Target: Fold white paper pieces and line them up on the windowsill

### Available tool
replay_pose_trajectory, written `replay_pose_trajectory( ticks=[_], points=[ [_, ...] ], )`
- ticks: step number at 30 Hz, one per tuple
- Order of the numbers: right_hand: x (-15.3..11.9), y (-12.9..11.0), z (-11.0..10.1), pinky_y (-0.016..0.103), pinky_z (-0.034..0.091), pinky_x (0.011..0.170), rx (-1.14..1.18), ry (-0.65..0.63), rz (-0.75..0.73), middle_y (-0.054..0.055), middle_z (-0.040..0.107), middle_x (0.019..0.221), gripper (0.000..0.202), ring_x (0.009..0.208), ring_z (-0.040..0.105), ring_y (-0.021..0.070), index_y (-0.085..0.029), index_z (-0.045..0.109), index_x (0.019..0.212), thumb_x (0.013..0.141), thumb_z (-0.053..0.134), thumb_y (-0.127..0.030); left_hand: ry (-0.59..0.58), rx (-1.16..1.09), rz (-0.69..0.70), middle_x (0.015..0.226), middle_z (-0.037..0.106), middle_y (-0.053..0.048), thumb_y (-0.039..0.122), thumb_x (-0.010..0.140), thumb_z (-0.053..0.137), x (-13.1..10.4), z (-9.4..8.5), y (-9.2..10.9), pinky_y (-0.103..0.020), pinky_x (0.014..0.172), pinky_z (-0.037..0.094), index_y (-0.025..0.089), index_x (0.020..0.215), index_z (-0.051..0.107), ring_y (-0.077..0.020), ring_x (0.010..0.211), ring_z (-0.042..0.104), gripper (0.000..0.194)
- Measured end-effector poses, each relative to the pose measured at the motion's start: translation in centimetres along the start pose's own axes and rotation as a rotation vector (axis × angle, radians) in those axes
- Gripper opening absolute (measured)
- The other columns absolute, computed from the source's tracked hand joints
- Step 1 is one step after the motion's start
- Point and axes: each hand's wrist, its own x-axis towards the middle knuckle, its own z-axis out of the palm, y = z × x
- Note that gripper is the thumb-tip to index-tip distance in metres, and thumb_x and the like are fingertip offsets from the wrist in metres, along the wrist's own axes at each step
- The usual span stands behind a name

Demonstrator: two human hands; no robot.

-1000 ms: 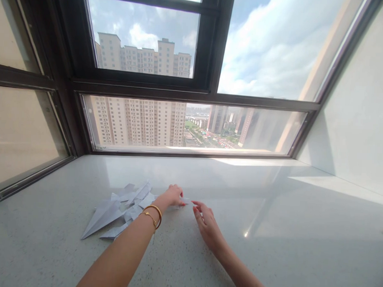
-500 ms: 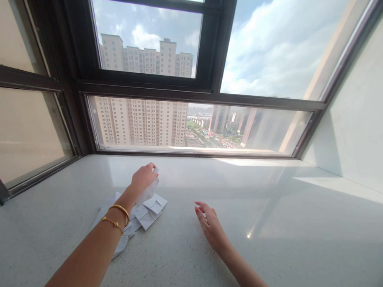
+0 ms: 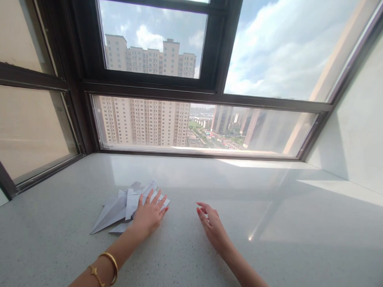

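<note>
A loose pile of folded white papers (image 3: 113, 207) lies on the pale speckled sill, some of the pieces long and pointed like paper planes. Over the right side of the pile is my left hand (image 3: 149, 213), palm down with its fingers spread, holding nothing. Part of the pile is hidden under it, and I cannot tell how firmly it presses. Two gold bracelets circle the left wrist. To the right, apart from the papers, my right hand (image 3: 211, 226) hovers at or just above the sill. Its fingers are loosely bent, with a gap between thumb and index finger and nothing between them.
The speckled sill (image 3: 288, 255) stretches to the right, with sunlight patches and a bright glint on it. Dark window frames (image 3: 197, 154) border its back and left side. A white wall (image 3: 364, 137) rises at the right. Tall buildings show outside.
My left hand held up a sheet of paper; it has let go, come down nearer to me and spread over the pile. The right hand has hardly moved. The view has shifted slightly.
</note>
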Motion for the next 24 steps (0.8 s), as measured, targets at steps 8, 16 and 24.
replay_pose_trajectory(
  ticks=[8, 16, 24],
  points=[
    [-0.1, -0.3, 0.0, 0.039, 0.040, 0.082, -0.002, 0.004, -0.017, 0.008, 0.059, 0.090, 0.041, 0.090, 0.050, 0.0226, -0.019, 0.051, 0.106, 0.083, 0.032, -0.048, -0.029, -0.019, -0.060, 0.135, 0.034, -0.002, 0.035, 0.086, 0.025, -0.6, 1.5, -3.7, -0.062, 0.093, 0.011, 0.032, 0.125, 0.038, -0.0333, 0.123, 0.024, 0.041],
    [-0.1, -0.4, 0.1, 0.040, 0.038, 0.085, 0.014, -0.012, -0.002, 0.009, 0.059, 0.091, 0.042, 0.091, 0.052, 0.0223, -0.017, 0.051, 0.105, 0.083, 0.032, -0.047, 0.100, -0.008, 0.034, 0.135, 0.034, -0.004, 0.044, 0.085, 0.027, -0.7, 0.9, -4.1, -0.060, 0.097, 0.007, 0.027, 0.126, 0.038, -0.0302, 0.125, 0.021, 0.045],
    [-0.5, -1.0, 0.1, 0.036, 0.036, 0.091, 0.048, -0.110, -0.005, 0.011, 0.058, 0.108, 0.041, 0.104, 0.050, 0.0211, -0.017, 0.049, 0.109, 0.084, 0.033, -0.043, 0.027, -0.134, 0.334, 0.136, 0.032, -0.005, 0.048, 0.086, 0.023, -3.4, 0.2, 1.7, -0.045, 0.100, 0.025, 0.021, 0.127, 0.035, -0.0220, 0.125, 0.026, 0.050]
  ],
)
